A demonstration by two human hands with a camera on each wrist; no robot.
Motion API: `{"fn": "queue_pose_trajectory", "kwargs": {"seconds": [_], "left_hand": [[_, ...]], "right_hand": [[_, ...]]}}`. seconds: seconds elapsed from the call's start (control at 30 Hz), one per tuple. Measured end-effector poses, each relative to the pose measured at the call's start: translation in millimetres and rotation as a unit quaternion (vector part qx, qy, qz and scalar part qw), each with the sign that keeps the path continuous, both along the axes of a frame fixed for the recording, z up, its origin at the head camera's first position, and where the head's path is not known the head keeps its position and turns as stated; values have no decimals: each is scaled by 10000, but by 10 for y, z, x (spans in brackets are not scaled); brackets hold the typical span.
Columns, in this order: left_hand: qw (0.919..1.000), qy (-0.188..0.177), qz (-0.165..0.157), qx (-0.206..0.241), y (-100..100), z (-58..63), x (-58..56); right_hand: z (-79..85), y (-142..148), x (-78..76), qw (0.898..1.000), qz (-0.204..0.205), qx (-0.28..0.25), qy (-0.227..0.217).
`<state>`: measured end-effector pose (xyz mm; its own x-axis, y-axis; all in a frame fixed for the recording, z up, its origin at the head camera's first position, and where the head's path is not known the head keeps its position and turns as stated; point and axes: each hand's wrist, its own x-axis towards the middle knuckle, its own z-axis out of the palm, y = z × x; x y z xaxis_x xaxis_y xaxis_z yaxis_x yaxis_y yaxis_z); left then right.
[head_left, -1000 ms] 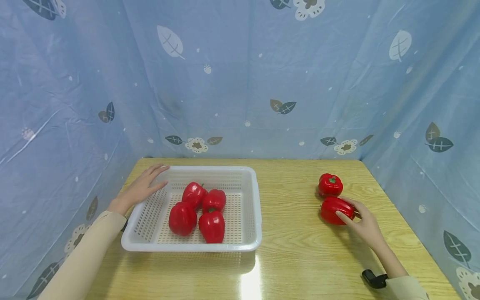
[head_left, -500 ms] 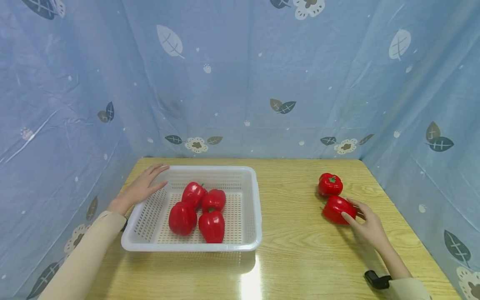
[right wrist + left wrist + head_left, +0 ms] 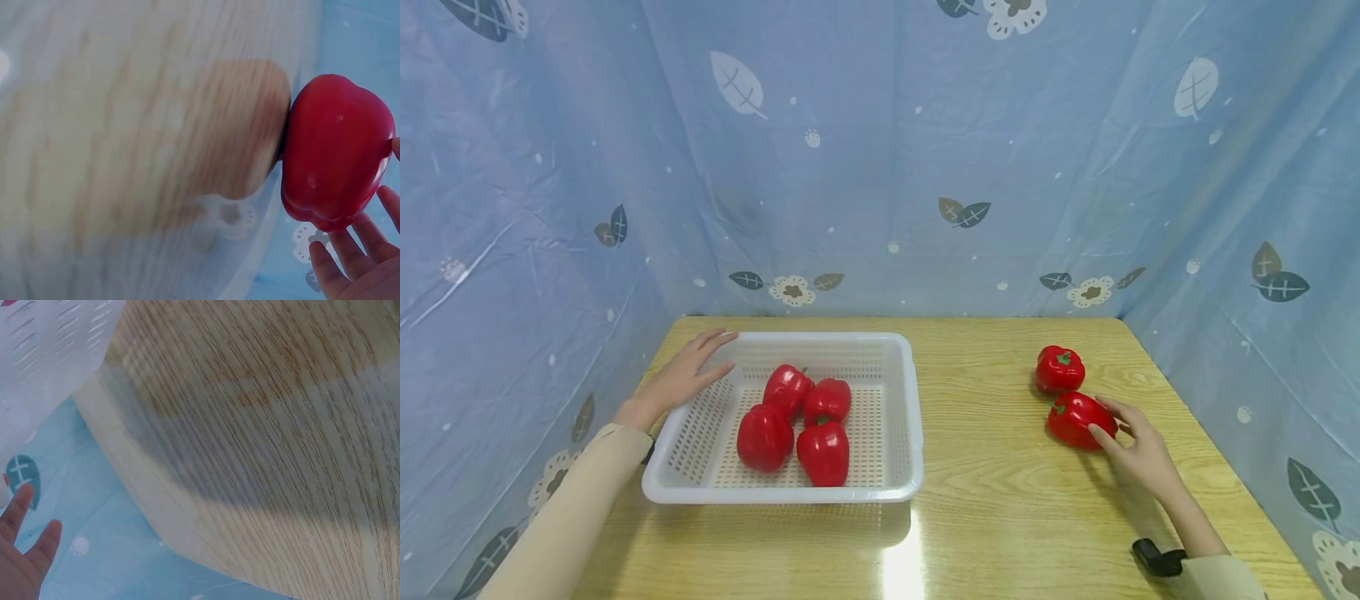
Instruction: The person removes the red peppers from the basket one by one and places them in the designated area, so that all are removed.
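- head view: a white plastic basket sat on the wooden table, with four peppers, all red, lying close together inside it.
- head view: the left hand was at the basket's left rim, its fingers extended over the far left corner and its thumb spread apart; it gripped nothing.
- head view: well to the right of the basket, the right hand gripped a red pepper between thumb and fingers, the green stem pointing toward the basket.
- head view: another pepper, also right of the basket, stood just beyond the gripped one.
- left wrist view: slotted basket wall showed, the left fingers loose and apart below it.
- right wrist view: thumb and fingertips met the red pepper; i could not tell if it touched the table.
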<state>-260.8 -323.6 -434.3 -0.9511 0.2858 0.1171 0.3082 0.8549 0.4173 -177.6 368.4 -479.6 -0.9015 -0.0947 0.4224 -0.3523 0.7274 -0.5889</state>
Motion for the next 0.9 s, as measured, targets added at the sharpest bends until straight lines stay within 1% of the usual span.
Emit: {"fn": "queue_pose_trajectory", "kwargs": {"seconds": [0.2,0.37,0.57,0.8,0.9], "left_hand": [[10000,51,-1,-6,11,17,5],[10000,59,-1,-5,10,17,3],[10000,34,1,27,2,10,9],[10000,-11,38,30,9,15,18],[10000,-3,17,41,10,21,17]], "right_hand": [[62,-8,4,9999,63,-26,95],[100,-19,-28,9998,84,-9,162],[161,-37,-106,9996,70,81,251],[279,-132,-214,9983,99,400,406],[339,-192,-253,9985,132,359,379]]}}
